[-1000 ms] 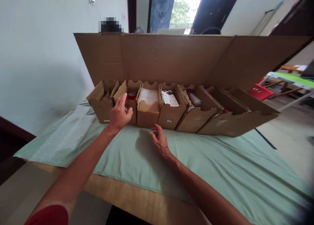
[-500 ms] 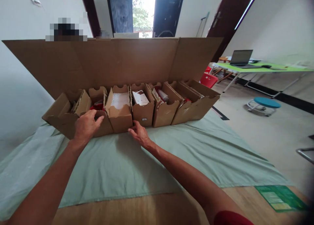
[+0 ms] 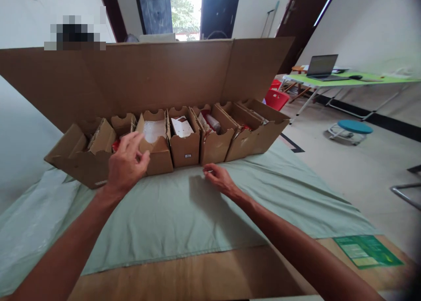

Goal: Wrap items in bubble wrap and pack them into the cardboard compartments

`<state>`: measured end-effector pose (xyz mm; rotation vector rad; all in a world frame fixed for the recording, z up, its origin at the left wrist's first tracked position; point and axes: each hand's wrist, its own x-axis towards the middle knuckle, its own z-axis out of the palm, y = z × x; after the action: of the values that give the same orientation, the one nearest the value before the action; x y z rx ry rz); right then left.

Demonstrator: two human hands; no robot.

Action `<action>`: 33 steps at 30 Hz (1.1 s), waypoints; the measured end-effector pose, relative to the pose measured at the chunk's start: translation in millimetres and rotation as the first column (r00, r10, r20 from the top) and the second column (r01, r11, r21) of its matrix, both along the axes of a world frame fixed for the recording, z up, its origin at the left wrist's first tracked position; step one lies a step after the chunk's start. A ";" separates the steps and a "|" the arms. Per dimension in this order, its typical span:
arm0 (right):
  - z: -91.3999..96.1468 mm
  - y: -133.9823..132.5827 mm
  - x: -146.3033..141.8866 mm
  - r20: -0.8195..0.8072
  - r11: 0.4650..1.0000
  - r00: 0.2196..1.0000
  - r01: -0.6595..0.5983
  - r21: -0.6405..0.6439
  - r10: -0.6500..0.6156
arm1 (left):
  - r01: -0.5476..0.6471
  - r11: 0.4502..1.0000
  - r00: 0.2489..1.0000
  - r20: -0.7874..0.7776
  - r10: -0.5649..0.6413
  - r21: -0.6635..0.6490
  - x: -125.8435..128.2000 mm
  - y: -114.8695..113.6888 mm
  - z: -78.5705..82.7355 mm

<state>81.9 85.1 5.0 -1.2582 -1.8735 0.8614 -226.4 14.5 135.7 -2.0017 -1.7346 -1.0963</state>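
Observation:
A long cardboard carton stands open on a pale green cloth, its lid flap upright. Inside is a row of several small brown cardboard boxes holding red and white items. My left hand hovers in front of the second small box from the left, fingers loosely curled with nothing in them. My right hand rests low on the cloth just in front of the middle boxes. Its fingers are bent and look pinched round something small that I cannot make out.
The cloth lies over a wooden table with a green cutting mat at its right corner. A green table with a laptop, a red crate and a blue stool stand at the right. A doorway is behind.
My left hand lifted off the box front and now hovers with fingers curled. My right hand slid right along the cloth, away from the box bases. The view shifted slightly.

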 end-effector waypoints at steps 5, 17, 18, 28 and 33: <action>9.4 12.7 69.7 -0.082 0.973 0.971 0.227 0.046 -0.223 | 0.169 0.982 0.985 -0.035 -0.172 -0.080 49.1 34.3 2.0; -1.9 39.5 80.0 -0.180 0.964 0.951 0.263 0.047 -0.251 | 0.338 0.929 0.928 -0.113 -0.356 -0.149 131.2 79.1 9.2; -3.1 40.0 79.0 -0.181 0.964 0.952 0.260 0.047 -0.248 | 0.319 0.930 0.928 -0.141 -0.346 -0.185 138.7 83.8 9.9; 5.4 33.7 78.3 -0.124 0.988 0.982 0.147 0.047 -0.140 | 0.115 0.933 0.929 -0.297 -0.223 -0.341 158.6 97.9 17.3; 6.3 24.1 115.4 -0.112 0.976 0.971 0.217 0.028 -0.212 | 0.350 0.917 0.913 -0.148 -0.379 -0.192 145.5 72.2 1.3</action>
<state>197.4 109.2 11.3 -1.3339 -1.6273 0.7569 -80.9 86.8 137.1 -2.5160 -1.4306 -0.8557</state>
